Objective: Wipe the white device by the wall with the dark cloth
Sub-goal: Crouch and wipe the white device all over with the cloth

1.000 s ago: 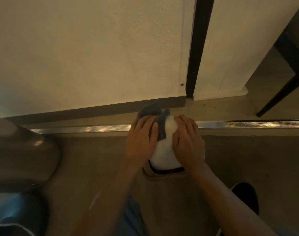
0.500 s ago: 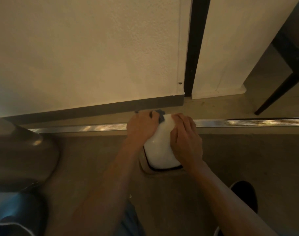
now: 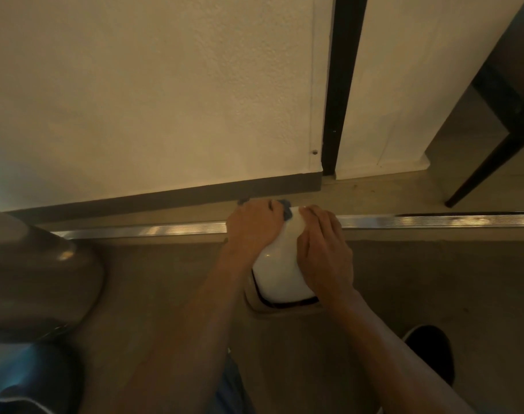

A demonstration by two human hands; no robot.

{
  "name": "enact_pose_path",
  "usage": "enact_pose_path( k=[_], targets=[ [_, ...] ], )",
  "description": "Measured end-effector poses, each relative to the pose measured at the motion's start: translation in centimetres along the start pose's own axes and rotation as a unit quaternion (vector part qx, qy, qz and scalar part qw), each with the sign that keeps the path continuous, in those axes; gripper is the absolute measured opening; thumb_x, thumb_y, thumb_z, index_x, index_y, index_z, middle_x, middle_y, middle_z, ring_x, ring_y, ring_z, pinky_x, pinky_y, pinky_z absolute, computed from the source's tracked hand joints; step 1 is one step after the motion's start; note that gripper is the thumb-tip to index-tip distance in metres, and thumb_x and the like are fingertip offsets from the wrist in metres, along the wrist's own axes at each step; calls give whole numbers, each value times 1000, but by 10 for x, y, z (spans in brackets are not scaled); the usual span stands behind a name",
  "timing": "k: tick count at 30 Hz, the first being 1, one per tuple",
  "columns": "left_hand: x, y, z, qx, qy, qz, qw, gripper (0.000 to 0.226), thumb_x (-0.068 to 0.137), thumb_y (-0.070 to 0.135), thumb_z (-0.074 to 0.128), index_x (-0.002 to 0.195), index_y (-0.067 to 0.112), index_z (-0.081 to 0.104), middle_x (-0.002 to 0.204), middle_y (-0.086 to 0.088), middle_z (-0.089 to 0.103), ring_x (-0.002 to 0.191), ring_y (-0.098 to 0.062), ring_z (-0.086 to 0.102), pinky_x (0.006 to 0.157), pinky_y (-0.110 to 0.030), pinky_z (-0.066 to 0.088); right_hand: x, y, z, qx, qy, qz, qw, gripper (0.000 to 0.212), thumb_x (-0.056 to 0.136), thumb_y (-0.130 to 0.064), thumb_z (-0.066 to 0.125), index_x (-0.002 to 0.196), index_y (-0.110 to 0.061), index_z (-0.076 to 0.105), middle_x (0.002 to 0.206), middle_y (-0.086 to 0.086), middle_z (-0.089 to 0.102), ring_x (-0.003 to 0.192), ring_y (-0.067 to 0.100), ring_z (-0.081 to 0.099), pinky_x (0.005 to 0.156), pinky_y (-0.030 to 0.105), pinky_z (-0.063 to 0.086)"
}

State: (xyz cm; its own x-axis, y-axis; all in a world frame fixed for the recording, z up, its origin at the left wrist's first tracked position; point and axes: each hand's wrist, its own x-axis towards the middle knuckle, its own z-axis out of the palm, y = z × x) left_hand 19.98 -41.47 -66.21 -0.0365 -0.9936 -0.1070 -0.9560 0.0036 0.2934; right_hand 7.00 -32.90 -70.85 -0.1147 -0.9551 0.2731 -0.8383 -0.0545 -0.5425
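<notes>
A rounded white device (image 3: 280, 270) stands on a beige base on the floor, close to the wall. My left hand (image 3: 253, 227) grips the dark blue cloth (image 3: 286, 213) against the device's upper left side; only small bits of cloth show past my fingers. My right hand (image 3: 323, 252) lies on the device's right side with its fingers curved over the top, holding it.
A metal floor strip (image 3: 434, 220) runs left to right behind the device. The wall's grey skirting (image 3: 165, 197) and a black door frame (image 3: 341, 85) are behind. A dark chair leg (image 3: 482, 171) stands at right, a grey rounded object (image 3: 30, 279) at left, my black shoe (image 3: 431, 351) lower right.
My left hand has slid with the cloth from the device's top front to its upper left back, and most of the cloth is now hidden under it. My right hand stayed.
</notes>
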Motion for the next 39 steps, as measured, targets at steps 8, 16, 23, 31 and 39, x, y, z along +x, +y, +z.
enact_pose_path(
  k=[8,16,23,31,39],
  targets=[
    [-56,-48,21,-54,136,174,974,45,106,42,32,134,18,58,134,-7,59,125,-25,52,111,-44,39,-2,-2,0,6,14,-4,1000,41,102,-21,36,139,-9,47,142,12,50,133,28,47,99,30,44],
    [-3,-1,7,70,24,75,994,46,100,42,27,105,19,67,107,-9,69,95,-32,64,83,-40,49,-1,-1,1,-13,9,3,1000,38,103,-20,38,139,-12,45,144,9,49,134,26,45,99,36,49],
    [-56,-59,13,-93,88,149,980,46,105,46,31,137,21,54,136,-5,55,125,-26,50,107,-40,42,-2,-3,0,11,13,8,1000,43,101,-25,31,140,-11,45,144,11,49,134,28,45,99,39,50],
    [-20,0,8,59,43,51,996,40,105,38,30,109,18,65,118,-9,66,109,-35,60,95,-44,45,-3,-1,1,-5,15,-3,1000,38,103,-21,41,139,-9,45,143,13,50,134,29,47,103,44,50],
    [-116,-57,43,4,160,169,973,46,102,45,44,144,28,45,152,-6,38,138,-37,38,110,-51,43,-3,0,1,18,12,-11,1000,38,104,-27,44,137,-9,48,142,13,50,133,28,45,104,41,48]
  ],
)
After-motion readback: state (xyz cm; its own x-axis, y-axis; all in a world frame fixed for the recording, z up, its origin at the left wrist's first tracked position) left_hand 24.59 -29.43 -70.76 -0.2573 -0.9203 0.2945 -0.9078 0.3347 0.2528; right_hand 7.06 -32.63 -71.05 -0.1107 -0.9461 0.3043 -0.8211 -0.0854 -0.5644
